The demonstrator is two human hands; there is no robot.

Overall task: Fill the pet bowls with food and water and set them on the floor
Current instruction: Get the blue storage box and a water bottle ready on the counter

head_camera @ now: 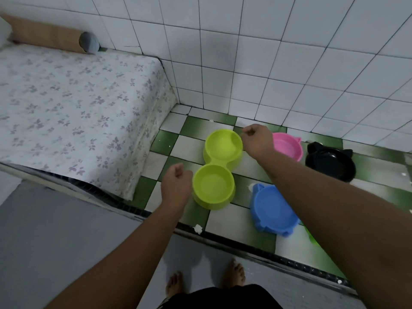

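Left hand (177, 185), fingers curled, sits at 9 o'clock of the green double bowl (219, 168), by its near well; right hand (256, 139), likewise curled, sits at 3 o'clock of the far well. Grip on either rim cannot be confirmed. Bowl stands on the checkered floor (189, 148). Judged light, stiff, smooth plastic: lift level by opposite rims. No food shows in either well; water cannot be confirmed.

Bare forearms (334, 208) run to the left hand (177, 182) and right hand (256, 140); bare feet (234, 273); black garment (223, 296) at the waist.
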